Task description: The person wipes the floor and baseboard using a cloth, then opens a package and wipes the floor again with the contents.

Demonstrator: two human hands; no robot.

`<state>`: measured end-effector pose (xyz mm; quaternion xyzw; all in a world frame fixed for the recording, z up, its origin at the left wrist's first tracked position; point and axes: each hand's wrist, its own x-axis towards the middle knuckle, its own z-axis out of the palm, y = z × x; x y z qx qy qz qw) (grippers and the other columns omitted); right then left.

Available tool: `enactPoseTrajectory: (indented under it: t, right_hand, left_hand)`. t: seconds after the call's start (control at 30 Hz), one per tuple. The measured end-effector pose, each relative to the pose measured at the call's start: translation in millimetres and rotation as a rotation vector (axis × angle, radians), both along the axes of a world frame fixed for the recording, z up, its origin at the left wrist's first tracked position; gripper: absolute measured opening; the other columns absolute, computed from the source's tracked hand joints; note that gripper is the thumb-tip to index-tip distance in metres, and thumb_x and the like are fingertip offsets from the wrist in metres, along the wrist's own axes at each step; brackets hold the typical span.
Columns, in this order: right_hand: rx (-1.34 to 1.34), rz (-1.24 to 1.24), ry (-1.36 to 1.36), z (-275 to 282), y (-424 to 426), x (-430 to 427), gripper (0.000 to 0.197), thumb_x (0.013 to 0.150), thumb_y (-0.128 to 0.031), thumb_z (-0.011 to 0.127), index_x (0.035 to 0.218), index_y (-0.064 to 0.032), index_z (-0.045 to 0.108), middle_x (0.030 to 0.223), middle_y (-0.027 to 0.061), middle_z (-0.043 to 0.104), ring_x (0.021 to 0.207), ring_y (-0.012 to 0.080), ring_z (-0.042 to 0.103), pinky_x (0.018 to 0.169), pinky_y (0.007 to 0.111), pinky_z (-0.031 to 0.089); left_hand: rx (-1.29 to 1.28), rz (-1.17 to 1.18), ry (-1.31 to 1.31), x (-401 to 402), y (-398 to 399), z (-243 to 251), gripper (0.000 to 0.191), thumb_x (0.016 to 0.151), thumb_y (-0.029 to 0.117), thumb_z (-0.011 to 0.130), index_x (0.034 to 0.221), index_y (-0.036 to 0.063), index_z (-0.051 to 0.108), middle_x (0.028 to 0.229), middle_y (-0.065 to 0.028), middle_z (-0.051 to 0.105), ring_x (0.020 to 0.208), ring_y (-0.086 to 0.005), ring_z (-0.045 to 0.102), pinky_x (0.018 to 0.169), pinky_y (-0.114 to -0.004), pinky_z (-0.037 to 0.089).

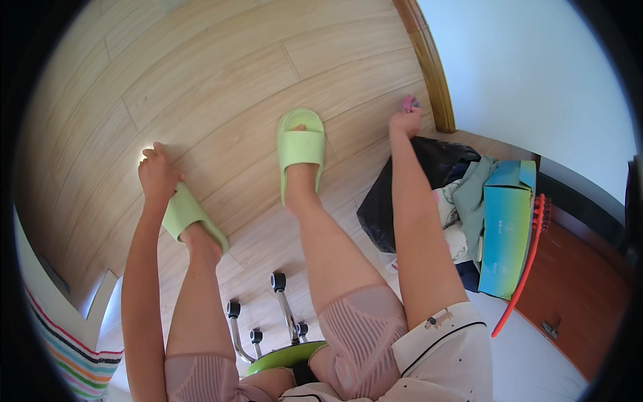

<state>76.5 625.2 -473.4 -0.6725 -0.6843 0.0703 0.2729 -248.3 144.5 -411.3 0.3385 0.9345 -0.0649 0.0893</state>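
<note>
My right hand is closed around a small pink and purple object, too blurred to name, at the end of my outstretched arm. It is near the foot of a wooden door frame. My left hand reaches out over the wood-look floor, above the toe of one light green slipper. Its fingers are bent and the thumb is apart. A bright white patch shows at the fingertips; whether it is a held thing or light is unclear. My other foot wears the matching slipper.
A black plastic bag stands beside my right forearm, next to piled clothes. Over them lie a blue-green box and a long red brush. The door frame borders a white surface. A green-seated wheeled stool is beneath me.
</note>
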Motion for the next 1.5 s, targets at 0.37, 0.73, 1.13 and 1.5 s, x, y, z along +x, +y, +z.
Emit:
enactPoseTrajectory:
  t: [0.37, 0.73, 1.13, 1.5]
  right_hand:
    - [-0.056, 0.738, 0.278, -8, -191, -203, 0.008, 0.086, -0.010, 0.056, 0.090, -0.0101, 0.063, 0.087, 0.0177, 0.067, 0.084, 0.0369, 0.065, 0.071, 0.048, 0.051]
    - [-0.195, 0.905, 0.372, 33, -201, -170, 0.011, 0.089, -0.009, 0.057, 0.098, -0.0061, 0.062, 0.095, 0.0138, 0.066, 0.093, 0.0324, 0.062, 0.078, 0.044, 0.051]
    - [-0.185, 0.194, -0.348, -19, -162, -47, 0.018, 0.081, -0.006, 0.062, 0.098, -0.0066, 0.056, 0.102, 0.0144, 0.063, 0.101, 0.0369, 0.061, 0.083, 0.049, 0.049]
    - [-0.221, 1.069, 0.160, 33, -366, -312, 0.018, 0.082, -0.003, 0.056, 0.099, -0.0064, 0.055, 0.100, 0.0159, 0.057, 0.097, 0.0357, 0.057, 0.081, 0.049, 0.048]
  left_hand:
    - [-0.045, -0.004, 0.013, -13, -9, -12, 0.085, 0.049, 0.021, 0.094, 0.119, -0.0081, 0.053, 0.094, -0.0218, 0.063, 0.074, -0.0333, 0.069, 0.066, -0.038, 0.057]
    - [-0.066, -0.008, 0.018, -11, -10, -6, 0.084, 0.047, 0.022, 0.095, 0.114, -0.0073, 0.055, 0.090, -0.0208, 0.062, 0.072, -0.0328, 0.069, 0.063, -0.038, 0.057]
    - [-0.171, 0.053, -0.041, -3, -7, -3, 0.091, 0.052, 0.021, 0.090, 0.129, -0.0113, 0.052, 0.118, -0.0392, 0.058, 0.093, -0.0359, 0.070, 0.087, -0.038, 0.053]
    - [-0.101, 0.071, -0.090, -2, -10, -1, 0.088, 0.053, 0.026, 0.091, 0.126, -0.0081, 0.056, 0.120, -0.0389, 0.055, 0.095, -0.0366, 0.067, 0.095, -0.040, 0.049]
